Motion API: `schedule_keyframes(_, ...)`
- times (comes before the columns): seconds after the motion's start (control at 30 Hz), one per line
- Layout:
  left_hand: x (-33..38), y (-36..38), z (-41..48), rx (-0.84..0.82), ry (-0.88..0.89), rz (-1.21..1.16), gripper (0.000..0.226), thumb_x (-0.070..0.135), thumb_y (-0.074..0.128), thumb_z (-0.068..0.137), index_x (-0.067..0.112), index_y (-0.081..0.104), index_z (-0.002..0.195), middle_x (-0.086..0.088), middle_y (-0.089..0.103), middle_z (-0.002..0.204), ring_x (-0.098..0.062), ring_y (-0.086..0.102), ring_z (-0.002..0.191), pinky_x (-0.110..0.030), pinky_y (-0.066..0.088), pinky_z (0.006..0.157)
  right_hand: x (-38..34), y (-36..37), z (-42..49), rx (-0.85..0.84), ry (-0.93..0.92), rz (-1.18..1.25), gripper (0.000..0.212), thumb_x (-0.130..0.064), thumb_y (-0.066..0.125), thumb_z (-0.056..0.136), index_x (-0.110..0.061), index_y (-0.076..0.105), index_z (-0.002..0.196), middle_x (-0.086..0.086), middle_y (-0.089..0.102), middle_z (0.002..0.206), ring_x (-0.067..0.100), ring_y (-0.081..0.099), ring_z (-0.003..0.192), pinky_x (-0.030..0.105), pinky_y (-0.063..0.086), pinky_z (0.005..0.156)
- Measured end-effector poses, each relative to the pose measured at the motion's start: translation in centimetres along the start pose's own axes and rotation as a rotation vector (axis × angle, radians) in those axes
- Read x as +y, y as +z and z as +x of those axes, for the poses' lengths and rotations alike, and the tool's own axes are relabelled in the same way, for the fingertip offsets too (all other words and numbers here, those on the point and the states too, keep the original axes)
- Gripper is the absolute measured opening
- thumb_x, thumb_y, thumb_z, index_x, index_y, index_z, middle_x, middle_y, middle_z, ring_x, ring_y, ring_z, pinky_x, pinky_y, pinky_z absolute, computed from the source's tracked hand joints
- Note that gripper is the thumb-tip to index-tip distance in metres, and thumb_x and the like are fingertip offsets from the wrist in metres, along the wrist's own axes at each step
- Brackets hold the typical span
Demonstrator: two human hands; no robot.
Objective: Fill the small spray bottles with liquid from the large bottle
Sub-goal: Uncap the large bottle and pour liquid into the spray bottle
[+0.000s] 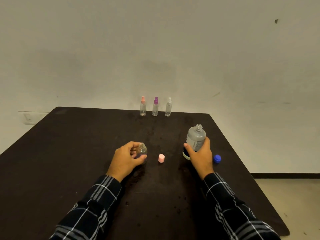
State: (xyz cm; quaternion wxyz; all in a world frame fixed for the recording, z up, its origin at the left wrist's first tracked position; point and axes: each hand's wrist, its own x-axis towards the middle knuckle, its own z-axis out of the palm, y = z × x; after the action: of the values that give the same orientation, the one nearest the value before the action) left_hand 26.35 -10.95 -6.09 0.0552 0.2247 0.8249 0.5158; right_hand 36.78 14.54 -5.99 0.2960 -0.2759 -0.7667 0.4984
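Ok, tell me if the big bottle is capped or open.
Open. The large bottle, in the right hand, shows a bare threaded neck, and a blue cap lies on the table beside it.

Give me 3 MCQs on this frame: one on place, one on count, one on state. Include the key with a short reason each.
1. Where does the pink cap lie?
A. On the table between the two hands
B. On the small open bottle
C. At the far edge by the wall

2. How many capped spray bottles stand in the far row?
A. Two
B. Three
C. Five

3. What state is the large bottle in?
A. Capped, lying flat
B. Uncapped, held by the right hand
C. Capped, standing alone

Key: 1 A, the cap sits on the table between the left hand and right hand. 2 B, pink-topped, purple-topped and white-topped bottles stand there. 3 B, its neck is bare and the blue cap lies beside it.
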Motion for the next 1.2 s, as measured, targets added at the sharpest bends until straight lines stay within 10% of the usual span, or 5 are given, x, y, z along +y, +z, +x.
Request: schedule_keyframes(1.2, 0.2, 2.0, 7.6, -0.064, 0.031, -0.003, 0.046, 0.013, 0.087, 0.078, 0.016, 0.069, 0.120, 0.008, 0.073, 0.102, 0.002, 0.068, 0.091, -0.003, 0.050, 0.075, -2.1, 2.3, 4.4, -0.198, -0.149, -0.209, 0.073, -0.017, 0.079, 0.085, -0.023, 0.038, 0.145, -0.001, 0.050, 0.146, 0.019, 0.045, 0.135, 0.029, 0.036, 0.107)
